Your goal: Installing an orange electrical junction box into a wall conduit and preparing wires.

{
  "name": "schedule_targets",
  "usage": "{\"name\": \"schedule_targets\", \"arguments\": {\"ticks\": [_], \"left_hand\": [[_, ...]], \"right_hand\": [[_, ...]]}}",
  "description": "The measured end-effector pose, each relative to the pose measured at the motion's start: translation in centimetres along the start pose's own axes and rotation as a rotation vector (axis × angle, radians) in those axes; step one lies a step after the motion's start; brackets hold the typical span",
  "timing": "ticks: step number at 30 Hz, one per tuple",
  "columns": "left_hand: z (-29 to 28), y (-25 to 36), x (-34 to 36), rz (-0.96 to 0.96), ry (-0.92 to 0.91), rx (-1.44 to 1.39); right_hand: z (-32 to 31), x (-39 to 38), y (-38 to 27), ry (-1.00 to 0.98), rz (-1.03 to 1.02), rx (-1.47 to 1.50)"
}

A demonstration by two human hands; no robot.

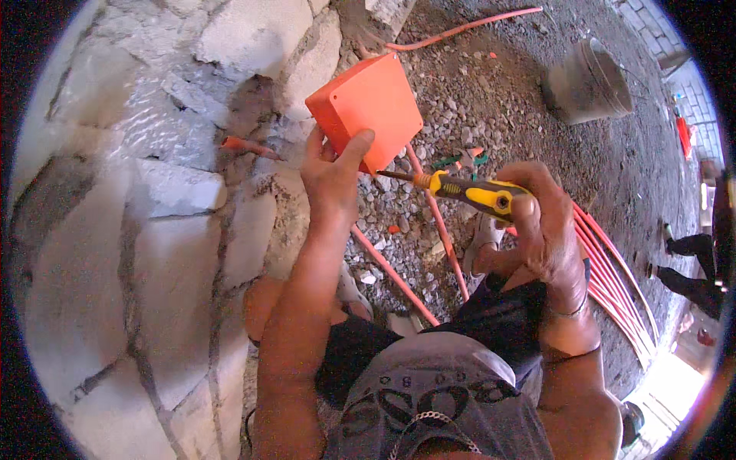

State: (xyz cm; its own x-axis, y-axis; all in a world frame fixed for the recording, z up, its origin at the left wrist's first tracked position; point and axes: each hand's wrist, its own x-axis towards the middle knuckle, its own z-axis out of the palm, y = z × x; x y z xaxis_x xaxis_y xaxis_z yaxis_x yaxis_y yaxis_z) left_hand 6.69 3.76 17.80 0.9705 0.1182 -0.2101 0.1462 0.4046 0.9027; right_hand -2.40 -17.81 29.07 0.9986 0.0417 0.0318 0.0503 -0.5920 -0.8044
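Head view shows an orange box [387, 103] held up over the gravel ground [475, 115], beside the edge of the stone masonry [176, 184]. The left hand [333, 169] is pinching this box near its lower left edge, with the thumb pressed on the flat face and the other fingers partly hidden behind the side wall. The right hand [537, 222] is closed around the yellow and black handle of a screwdriver [471, 192], and the tip stands at the lowest corner of the face; I cannot tell if it is seated in a fastener. For doing this step well, I judge that the shaft should stand square to the face, because now it seems to come quite from the side. Moderate pressure, with slow turning, should help the tip not to slip toward the thumb, which is near. The box has no visible support under it, so the left hand should resist the twist firmly. Pliers [469, 159] lie on the gravel just beyond the screwdriver.
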Motion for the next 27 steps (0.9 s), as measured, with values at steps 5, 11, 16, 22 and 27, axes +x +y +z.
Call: {"name": "schedule_targets", "arguments": {"ticks": [5, 11, 16, 22, 27], "left_hand": [[0.3, -0.9, 0.3, -0.108, 0.081, 0.014], [0.9, -2.5, 2.0, -0.110, 0.027, 0.125], [2.7, -4.3, 2.4, -0.246, -0.017, 0.156], [3.3, -6.8, 0.2, -0.333, -0.236, 0.188], [2.9, -6.8, -3.9, -0.402, -0.315, 0.091]], "right_hand": [[0.0, 1.0, 0.3, -0.064, -0.129, -0.155], [0.2, 2.2, 2.4, -0.003, 0.215, 0.025], [0.1, 1.9, 3.6, 0.134, 0.368, 0.152], [0.6, -3.3, 3.5, 0.166, 0.273, -0.166], [-0.1, -6.6, 1.8, 0.238, 0.316, -0.230]]}}
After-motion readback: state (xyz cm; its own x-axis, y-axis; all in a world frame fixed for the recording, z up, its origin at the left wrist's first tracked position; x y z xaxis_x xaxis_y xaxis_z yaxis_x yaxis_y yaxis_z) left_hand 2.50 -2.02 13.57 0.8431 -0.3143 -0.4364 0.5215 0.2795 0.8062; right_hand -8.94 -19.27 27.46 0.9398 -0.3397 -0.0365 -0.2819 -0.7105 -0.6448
